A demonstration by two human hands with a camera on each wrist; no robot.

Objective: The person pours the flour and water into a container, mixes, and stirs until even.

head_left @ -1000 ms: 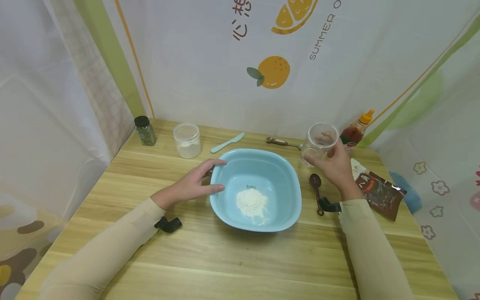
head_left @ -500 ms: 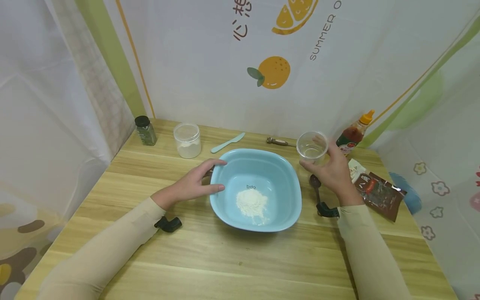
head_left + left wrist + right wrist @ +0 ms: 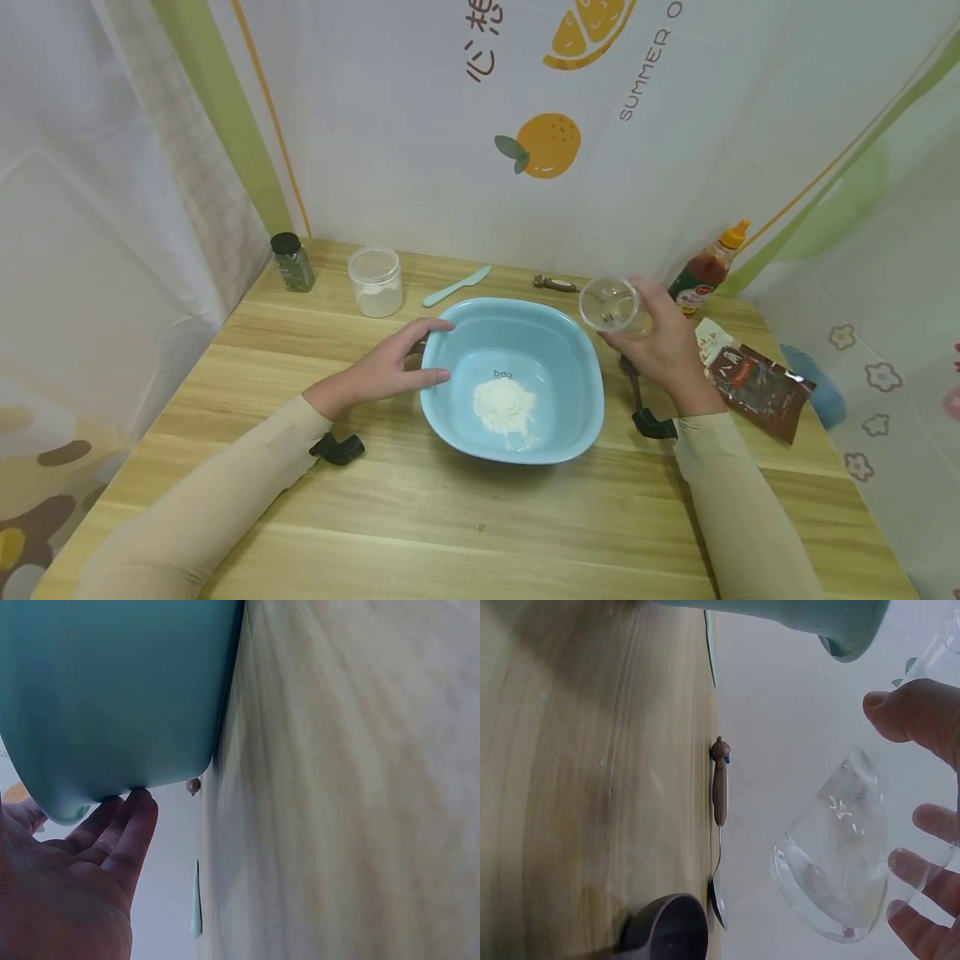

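A light blue plastic basin [image 3: 558, 358] stands on the table with a mound of white powder [image 3: 504, 406] in its bottom. My left hand [image 3: 382, 367] grips its left rim; in the left wrist view the fingertips [image 3: 135, 817] press the outer wall. My right hand [image 3: 666, 350] holds a clear cup [image 3: 607, 305] just past the basin's back right corner. That cup [image 3: 836, 855] is tilted, mouth leaning toward the basin, and seems to hold clear liquid. Under the right wrist lies a dark brown measuring spoon [image 3: 676, 930], partly hidden.
Along the back lie a green-capped-dark spice jar [image 3: 292, 262], a clear jar of white powder [image 3: 376, 283], a pale green knife [image 3: 456, 286] and a brown-handled spoon [image 3: 557, 283]. A sauce bottle [image 3: 705, 271] and a brown packet [image 3: 761, 387] sit at right.
My right hand has brought the cup leftward and nearer, toward the basin, tilting it over. My left hand and the basin have stayed in place.
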